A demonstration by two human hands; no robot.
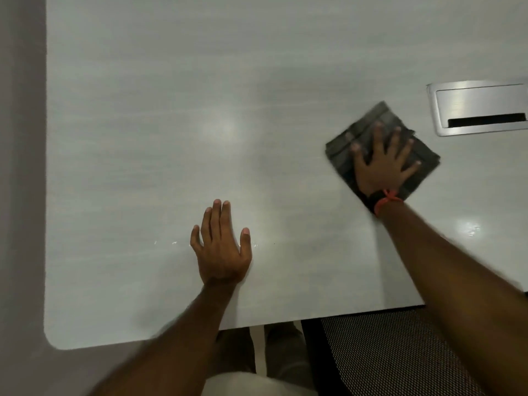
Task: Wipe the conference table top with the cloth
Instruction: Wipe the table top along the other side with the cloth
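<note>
Both forearms reach out from the near edge of the table (143, 138), with a mesh chair (385, 352) tucked under it at the right. His left hand (221, 247) lies flat and empty on the top, fingers together, thumb out, seemingly bracing him. His right hand (384, 164) is spread wide on a folded dark cloth (368, 124), pressing it down to the surface; an orange band (385, 200) circles that wrist. The cloth looks smeared with motion, so I would say a wiping stroke is under way on the right part of the top.

Just beyond the cloth, close but not touching, sits a metal cable hatch (480, 108) set in the top, with a dark slot. The next pass likely calls for steering beside that frame, keeping the cloth's corner out of the slot.

Leftward the top lies bare and wide, all the way to the rounded near-left corner (54, 340), so a long sweep that way has room, provided the resting hand lifts clear.
</note>
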